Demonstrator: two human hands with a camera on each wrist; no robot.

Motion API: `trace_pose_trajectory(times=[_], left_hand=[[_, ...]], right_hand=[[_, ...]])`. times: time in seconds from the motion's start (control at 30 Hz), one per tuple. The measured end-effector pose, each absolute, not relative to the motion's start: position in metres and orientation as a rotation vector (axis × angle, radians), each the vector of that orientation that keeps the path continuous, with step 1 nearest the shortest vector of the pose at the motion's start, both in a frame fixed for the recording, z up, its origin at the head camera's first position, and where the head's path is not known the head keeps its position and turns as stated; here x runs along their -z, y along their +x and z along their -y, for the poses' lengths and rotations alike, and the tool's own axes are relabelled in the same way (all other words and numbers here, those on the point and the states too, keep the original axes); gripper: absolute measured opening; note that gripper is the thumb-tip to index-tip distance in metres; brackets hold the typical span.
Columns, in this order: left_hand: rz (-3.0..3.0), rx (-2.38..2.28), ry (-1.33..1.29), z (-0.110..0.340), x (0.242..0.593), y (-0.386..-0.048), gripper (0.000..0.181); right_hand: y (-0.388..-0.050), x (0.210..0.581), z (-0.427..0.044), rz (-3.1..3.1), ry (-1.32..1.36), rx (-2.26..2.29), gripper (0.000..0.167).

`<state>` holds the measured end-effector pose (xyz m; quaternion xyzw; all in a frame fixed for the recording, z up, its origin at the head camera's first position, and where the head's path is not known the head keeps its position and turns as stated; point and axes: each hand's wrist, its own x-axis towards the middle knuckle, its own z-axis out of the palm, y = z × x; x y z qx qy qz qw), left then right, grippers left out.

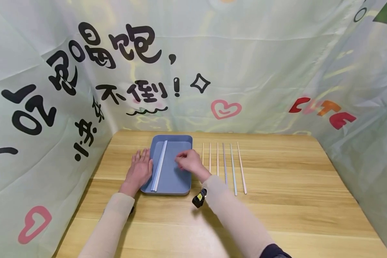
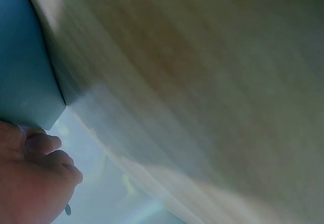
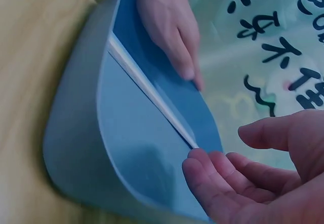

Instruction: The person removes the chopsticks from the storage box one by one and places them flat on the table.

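Observation:
A blue-grey rectangular tray (image 1: 180, 182) stands on the table, with a few pale chopsticks (image 1: 159, 166) lying together slantwise in its left half. My left hand (image 1: 139, 172) rests against the tray's left rim, its fingers extended. In the right wrist view that same left hand (image 3: 169, 29) appears at the far side of the tray. Over the tray's right half hovers my right hand (image 1: 190, 161). The right wrist view shows its thumb apart from the loosely bent fingers (image 3: 202, 171), with nothing held between them.
Several chopsticks (image 1: 233, 168) in pink, blue and purple tones lie side by side right of the tray, some partly covered by the right arm. The wooden table (image 1: 283, 200) meets a printed cloth (image 1: 261, 71) at the back and sides.

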<state>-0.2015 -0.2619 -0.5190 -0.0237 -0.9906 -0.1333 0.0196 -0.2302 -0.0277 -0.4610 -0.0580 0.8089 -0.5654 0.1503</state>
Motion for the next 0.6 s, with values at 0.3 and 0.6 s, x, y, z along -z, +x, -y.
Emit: trace_pose_trajectory(times=[0.3,0.6], left_hand=[[3.072,0.399,-0.084,0.263,0.519,-0.204,0.061],[3.072,0.399,-0.081,0.263,0.519,-0.203,0.061]], right_hand=[[-0.228,0.475,0.057,-2.257,-0.106,1.660,0.021],[-0.228,0.483,0.072,-2.281,-0.038,1.615,0.015]])
